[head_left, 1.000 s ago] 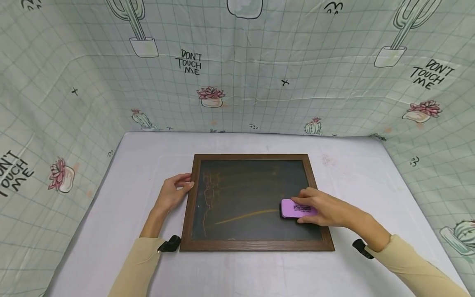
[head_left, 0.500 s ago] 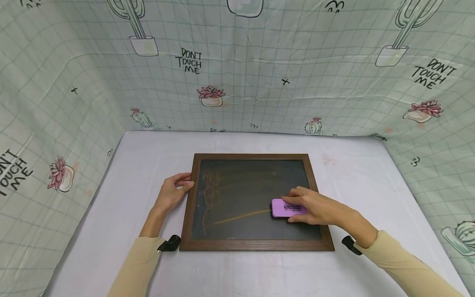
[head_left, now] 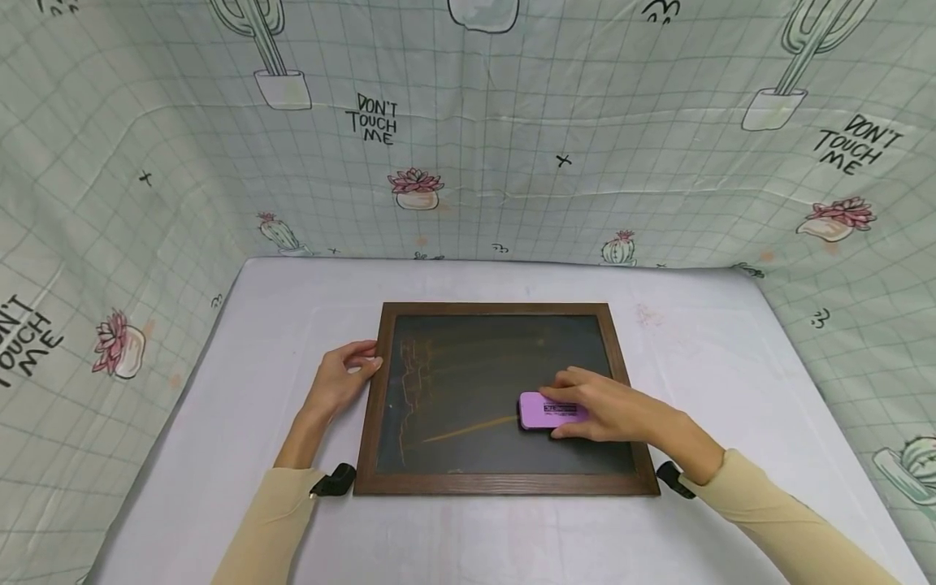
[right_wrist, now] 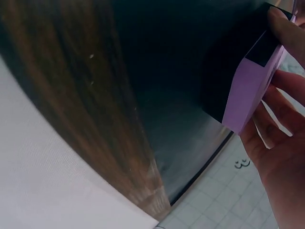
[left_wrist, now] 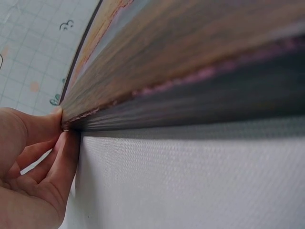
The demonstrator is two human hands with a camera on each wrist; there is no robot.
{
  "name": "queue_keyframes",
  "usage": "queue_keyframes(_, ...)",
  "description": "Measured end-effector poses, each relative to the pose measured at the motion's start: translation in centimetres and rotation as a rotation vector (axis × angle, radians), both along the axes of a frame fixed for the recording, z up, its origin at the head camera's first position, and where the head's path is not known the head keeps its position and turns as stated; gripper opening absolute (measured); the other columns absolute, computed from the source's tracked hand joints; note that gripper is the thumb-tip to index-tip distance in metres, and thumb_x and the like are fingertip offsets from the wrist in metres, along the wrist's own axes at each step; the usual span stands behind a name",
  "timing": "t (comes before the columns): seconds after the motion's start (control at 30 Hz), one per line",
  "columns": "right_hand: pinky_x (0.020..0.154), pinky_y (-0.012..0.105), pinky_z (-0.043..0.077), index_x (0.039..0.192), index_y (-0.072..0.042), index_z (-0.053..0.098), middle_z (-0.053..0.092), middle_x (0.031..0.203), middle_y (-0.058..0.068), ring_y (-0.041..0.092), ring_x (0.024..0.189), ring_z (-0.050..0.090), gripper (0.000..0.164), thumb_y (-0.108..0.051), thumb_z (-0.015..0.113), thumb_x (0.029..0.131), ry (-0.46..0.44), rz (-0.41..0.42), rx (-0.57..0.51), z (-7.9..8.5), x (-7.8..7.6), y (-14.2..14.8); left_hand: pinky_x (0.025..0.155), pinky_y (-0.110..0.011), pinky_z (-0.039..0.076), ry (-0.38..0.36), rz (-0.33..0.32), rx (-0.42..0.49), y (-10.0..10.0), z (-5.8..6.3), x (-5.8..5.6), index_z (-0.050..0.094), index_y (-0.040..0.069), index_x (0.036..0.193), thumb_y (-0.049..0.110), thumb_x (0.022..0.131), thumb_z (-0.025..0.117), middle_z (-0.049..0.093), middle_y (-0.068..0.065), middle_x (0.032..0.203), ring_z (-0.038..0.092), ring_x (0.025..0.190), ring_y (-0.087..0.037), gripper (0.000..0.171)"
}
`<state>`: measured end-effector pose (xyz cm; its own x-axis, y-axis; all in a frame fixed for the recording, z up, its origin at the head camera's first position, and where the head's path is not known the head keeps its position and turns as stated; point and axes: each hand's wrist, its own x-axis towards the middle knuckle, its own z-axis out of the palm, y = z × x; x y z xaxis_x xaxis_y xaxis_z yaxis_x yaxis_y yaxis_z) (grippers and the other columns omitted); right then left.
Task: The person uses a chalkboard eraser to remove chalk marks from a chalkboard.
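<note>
A chalkboard (head_left: 468,374) in a brown wooden frame lies flat, with faint wavy orange marks on its left side and a slanting yellow line (head_left: 468,429) in the lower middle. My right hand (head_left: 610,406) grips a purple eraser (head_left: 554,411) by its long sides, its dark underside against the board at the line's right end. In the right wrist view, the eraser (right_wrist: 245,95) sits between thumb and fingers. My left hand (head_left: 342,378) pinches the frame's left edge; in the left wrist view, thumb and fingertips meet at the wooden frame (left_wrist: 167,62).
A white table (head_left: 468,536) lies under the board. Behind and at both sides hangs a pale grid-patterned cloth (head_left: 475,146) printed with cacti. Black devices sit at both wrists, the right one (head_left: 674,479) by the frame's lower right corner.
My right hand has slid the eraser leftward across the board, and the visible yellow line is shorter at its right end. My left hand and the chalkboard have stayed in place.
</note>
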<state>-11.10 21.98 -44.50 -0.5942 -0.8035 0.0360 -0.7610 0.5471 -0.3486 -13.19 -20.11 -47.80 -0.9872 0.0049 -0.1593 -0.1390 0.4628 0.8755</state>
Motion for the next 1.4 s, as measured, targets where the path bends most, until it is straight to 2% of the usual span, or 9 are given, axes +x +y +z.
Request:
queue_keyframes(0.27, 0.079, 0.029, 0.048, 0.130, -0.001, 0.070, 0.061, 0.105, 0.001, 0.010, 0.091, 0.051, 0.056, -0.036, 0.082, 0.089, 0.014, 0.043, -0.034, -0.3, -0.3, -1.2, 0.106, -0.052, 0.040, -0.001, -0.002, 0.000, -0.1, 0.0, -0.1, 0.055, -0.006, 0.143, 0.011, 0.102, 0.065, 0.062, -0.027, 0.135, 0.058, 0.125, -0.040, 0.045)
queue_keyframes(0.6, 0.087, 0.035, 0.052, 0.132, 0.000, 0.069, 0.064, 0.112, 0.007, 0.017, 0.099, 0.057, 0.056, -0.036, 0.081, 0.090, 0.000, 0.069, -0.020, -0.1, -0.5, -3.0, 0.106, -0.053, 0.042, 0.005, -0.011, -0.008, -0.2, 0.0, -0.2, 0.055, -0.005, 0.143, 0.011, 0.102, 0.065, 0.062, -0.027, 0.135, 0.058, 0.125, -0.041, 0.045)
queue_keyframes(0.97, 0.083, 0.030, 0.051, 0.131, -0.001, 0.069, 0.063, 0.108, 0.005, 0.014, 0.094, 0.054, 0.057, -0.037, 0.081, 0.090, 0.008, 0.117, -0.026, -0.4, -0.6, -5.0, 0.105, -0.052, 0.042, 0.012, -0.011, -0.015, -0.1, -0.2, -0.1, 0.055, -0.006, 0.143, 0.011, 0.102, 0.065, 0.062, -0.027, 0.134, 0.059, 0.124, -0.040, 0.045)
queue_keyframes(1.4, 0.084, 0.029, 0.049, 0.133, -0.002, 0.068, 0.063, 0.109, 0.004, 0.013, 0.095, 0.053, 0.057, -0.038, 0.080, 0.090, -0.012, 0.157, -0.016, -0.3, -0.6, -7.4, 0.105, -0.053, 0.042, 0.004, -0.004, -0.015, -0.1, -0.1, -0.1, 0.055, -0.004, 0.143, 0.013, 0.102, 0.065, 0.063, -0.025, 0.135, 0.059, 0.125, -0.040, 0.046)
